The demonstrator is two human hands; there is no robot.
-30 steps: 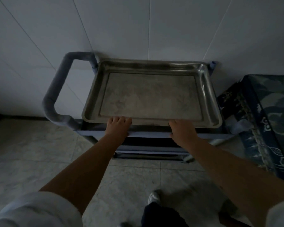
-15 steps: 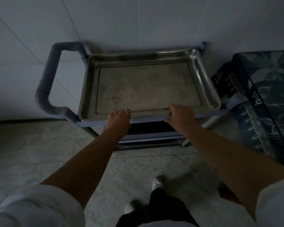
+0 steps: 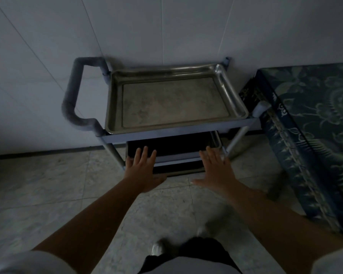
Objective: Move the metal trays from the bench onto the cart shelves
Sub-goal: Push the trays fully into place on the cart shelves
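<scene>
Dim, bluish light, glare on the metal tray (image 3: 229, 89) rim, blurred lower edge, wide-angle bending.

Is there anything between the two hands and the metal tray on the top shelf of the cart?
Nothing visible: both the left hand and right hand hang open, apart from the rectangular steel tray.

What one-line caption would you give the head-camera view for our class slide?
Metal tray set on the cart top shelf, both open hands, left hand and right hand, apart from it.
</scene>
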